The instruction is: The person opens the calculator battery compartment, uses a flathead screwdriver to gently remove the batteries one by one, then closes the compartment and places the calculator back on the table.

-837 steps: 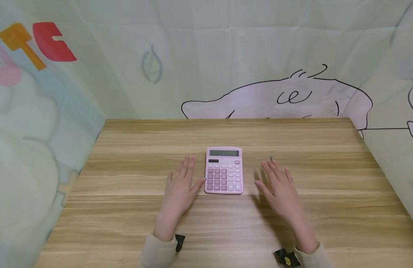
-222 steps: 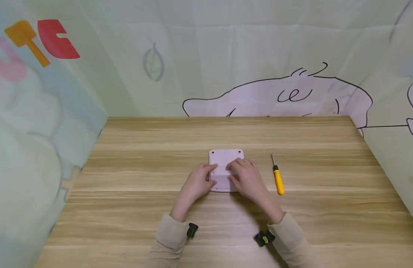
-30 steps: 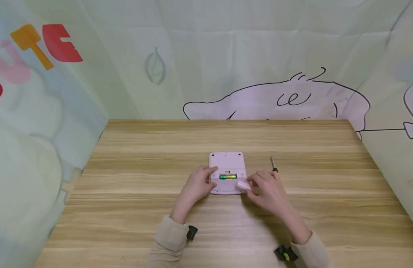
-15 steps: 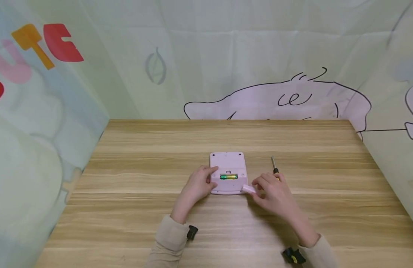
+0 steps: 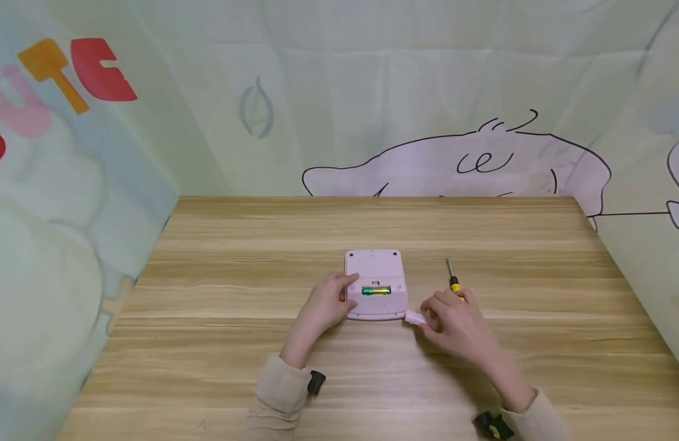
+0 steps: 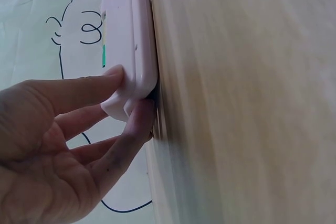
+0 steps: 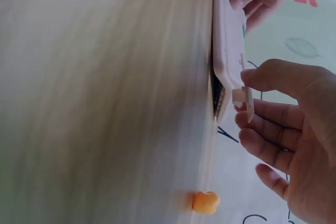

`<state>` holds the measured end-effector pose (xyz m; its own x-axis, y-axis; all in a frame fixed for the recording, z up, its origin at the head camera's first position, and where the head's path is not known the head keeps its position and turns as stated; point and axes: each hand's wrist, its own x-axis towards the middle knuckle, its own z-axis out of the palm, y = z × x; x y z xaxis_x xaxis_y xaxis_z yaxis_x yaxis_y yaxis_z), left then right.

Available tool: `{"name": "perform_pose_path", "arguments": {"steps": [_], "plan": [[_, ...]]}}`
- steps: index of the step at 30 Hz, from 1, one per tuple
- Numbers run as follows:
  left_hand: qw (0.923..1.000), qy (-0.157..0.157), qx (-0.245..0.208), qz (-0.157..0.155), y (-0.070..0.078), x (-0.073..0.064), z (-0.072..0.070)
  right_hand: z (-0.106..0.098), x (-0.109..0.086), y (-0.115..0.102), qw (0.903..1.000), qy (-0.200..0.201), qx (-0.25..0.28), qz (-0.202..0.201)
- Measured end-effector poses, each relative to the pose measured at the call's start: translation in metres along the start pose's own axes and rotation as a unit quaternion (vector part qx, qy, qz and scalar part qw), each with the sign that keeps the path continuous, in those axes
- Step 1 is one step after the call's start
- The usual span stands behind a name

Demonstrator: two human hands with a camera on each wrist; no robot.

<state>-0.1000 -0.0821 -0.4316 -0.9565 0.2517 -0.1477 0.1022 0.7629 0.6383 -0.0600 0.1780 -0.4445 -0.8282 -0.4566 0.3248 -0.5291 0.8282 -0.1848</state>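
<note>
A pink calculator [image 5: 375, 266] lies face down near the middle of the wood-grain surface [image 5: 251, 263], its back turned up. In the lower half of that back a small rectangular compartment is open, and a green and gold battery [image 5: 376, 291] lies lengthwise across it, seated inside. A small slot sits just above the compartment, and 2 dark round spots mark the far corners of the back.

The left hand [image 5: 324, 303] grips the calculator by its left edge; the left wrist view shows a digit on the back and another tucked against the lower rim. The right hand [image 5: 455, 321] pinches a small pink cover [image 5: 415, 317] between thumb and fingers, raised off the surface just beside the calculator's near right corner. In the right wrist view the cover is on edge, with a small tab sticking out of it; whether it touches the calculator I cannot tell.

A screwdriver [image 5: 455, 283] lies to the right of the calculator, apart from it, with its metal shaft pointing away from the person. Its black collar and the start of its yellow handle show; the right hand hides the rest in the head view.

Both arms wear beige sleeves [image 5: 278, 386], with a black fitting [image 5: 316, 383] at each cuff. Behind the surface hangs a pale printed cloth [image 5: 372, 92] with black line drawings and coloured letters.
</note>
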Motion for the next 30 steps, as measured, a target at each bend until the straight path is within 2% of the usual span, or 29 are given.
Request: {"name": "perform_pose_path", "arguments": {"steps": [7,30], "plan": [[1.0000,-0.001,0.000,0.001,0.0002,-0.0006,-0.0005,-0.0013,-0.0027,0.0024,0.9997,-0.012,-0.016,-0.016],[1.0000,-0.003,-0.003,-0.002,0.0005,-0.0010,-0.0012,-0.0030,-0.0085,0.0055,0.9972,-0.072,-0.019,-0.001]]}}
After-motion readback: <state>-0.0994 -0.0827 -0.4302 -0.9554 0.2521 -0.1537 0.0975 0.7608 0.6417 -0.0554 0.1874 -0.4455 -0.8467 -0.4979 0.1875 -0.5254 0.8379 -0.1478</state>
